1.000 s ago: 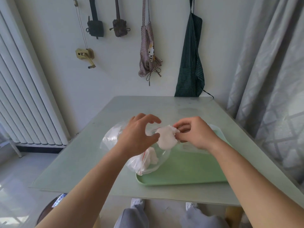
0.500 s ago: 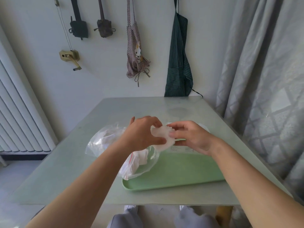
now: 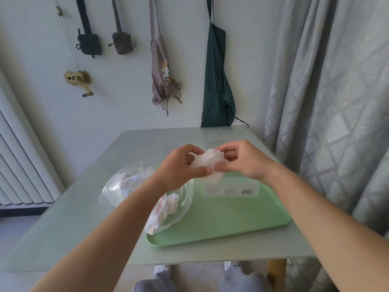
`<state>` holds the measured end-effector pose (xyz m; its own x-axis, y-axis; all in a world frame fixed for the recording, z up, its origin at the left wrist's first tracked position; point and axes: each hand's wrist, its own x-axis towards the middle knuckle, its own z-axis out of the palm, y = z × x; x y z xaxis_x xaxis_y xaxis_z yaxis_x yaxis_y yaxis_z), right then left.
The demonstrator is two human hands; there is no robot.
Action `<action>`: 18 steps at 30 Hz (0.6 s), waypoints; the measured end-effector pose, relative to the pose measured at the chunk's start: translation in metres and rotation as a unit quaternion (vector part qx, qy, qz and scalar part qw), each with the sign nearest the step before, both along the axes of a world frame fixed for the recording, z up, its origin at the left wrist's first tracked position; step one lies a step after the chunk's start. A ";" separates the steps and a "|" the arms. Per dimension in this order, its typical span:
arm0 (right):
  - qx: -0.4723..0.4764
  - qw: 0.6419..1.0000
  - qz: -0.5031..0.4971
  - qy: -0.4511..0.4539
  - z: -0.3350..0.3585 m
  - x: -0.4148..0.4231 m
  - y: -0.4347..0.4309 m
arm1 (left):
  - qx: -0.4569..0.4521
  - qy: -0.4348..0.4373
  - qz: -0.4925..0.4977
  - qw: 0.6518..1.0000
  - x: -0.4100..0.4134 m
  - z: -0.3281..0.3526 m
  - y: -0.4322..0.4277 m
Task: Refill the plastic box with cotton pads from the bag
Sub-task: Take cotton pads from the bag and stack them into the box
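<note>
A small bunch of white cotton pads (image 3: 208, 163) is pinched between both hands above the table. My left hand (image 3: 179, 168) grips its left side and my right hand (image 3: 242, 160) grips its right side. Right below the pads stands the clear plastic box (image 3: 231, 189) with a barcode label, on the far part of the green tray (image 3: 221, 224). The clear zip bag (image 3: 128, 184) with more white pads lies to the left, partly under my left forearm and partly over the tray's left edge.
The grey table (image 3: 69, 228) stands against a white wall with aprons (image 3: 216, 81) and tools hanging on it. A grey curtain (image 3: 336, 102) hangs close on the right. A white radiator (image 3: 19, 165) is at the left.
My left hand came off the bag and closed on the pads that my right hand held. Both hands lifted the pads a little higher over the box.
</note>
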<state>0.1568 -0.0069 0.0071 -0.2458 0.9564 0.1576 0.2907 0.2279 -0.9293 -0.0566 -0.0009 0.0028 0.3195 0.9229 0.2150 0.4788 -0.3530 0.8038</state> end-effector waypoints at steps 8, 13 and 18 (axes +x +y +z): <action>-0.024 0.998 -0.036 -0.039 0.017 0.014 0.019 | -0.010 -0.015 0.026 1.000 0.014 0.004 0.021; -0.024 0.981 -0.166 -0.099 0.017 0.027 0.052 | -0.041 0.121 0.067 0.990 0.018 -0.014 0.054; -0.063 0.953 -0.176 -0.238 -0.009 0.000 0.078 | -0.169 0.134 0.068 0.974 0.026 -0.045 0.069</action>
